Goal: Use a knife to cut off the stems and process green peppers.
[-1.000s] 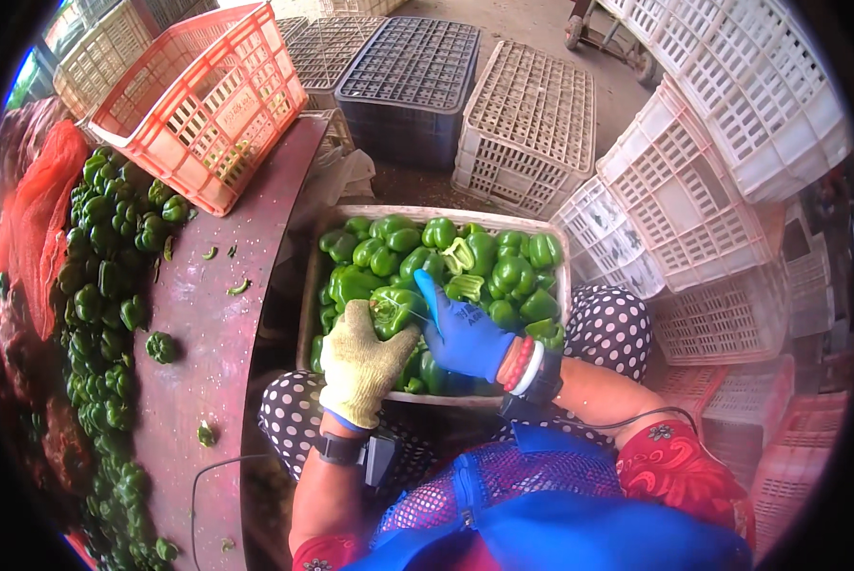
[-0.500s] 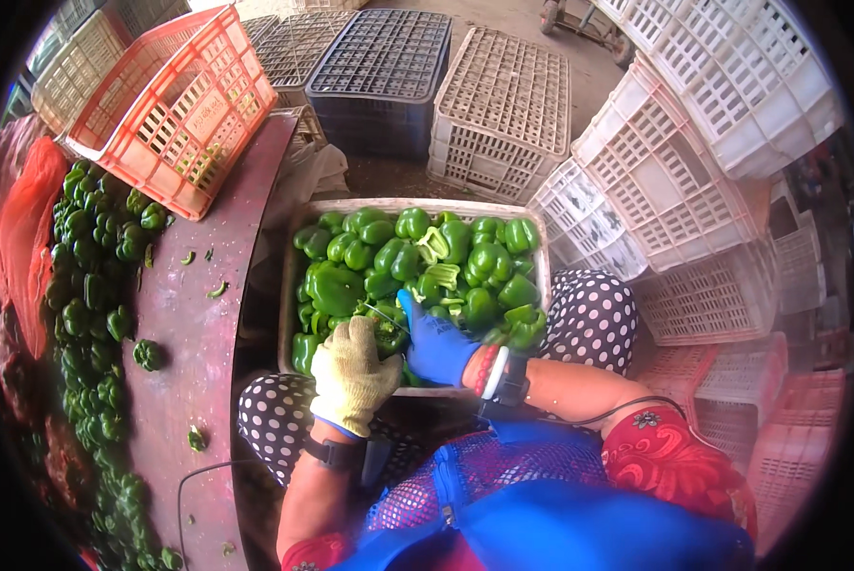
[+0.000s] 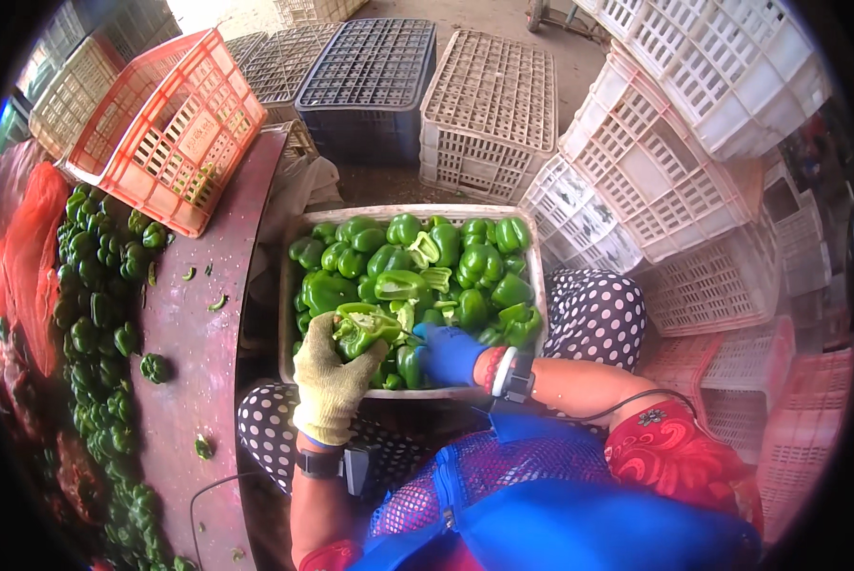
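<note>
Pepper (image 3: pixel 365 328) amid crate-ringed (image 3: pixel 489 105) peppers (image 3: pixel 446 266)

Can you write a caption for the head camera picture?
Gloved left hand holds a green pepper over a full crate.

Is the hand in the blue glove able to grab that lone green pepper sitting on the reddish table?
Probably not from where it is. The right hand is down in the white crate among peppers, and the lone green pepper lies across on the reddish table, with the left hand and crate wall between.
</note>
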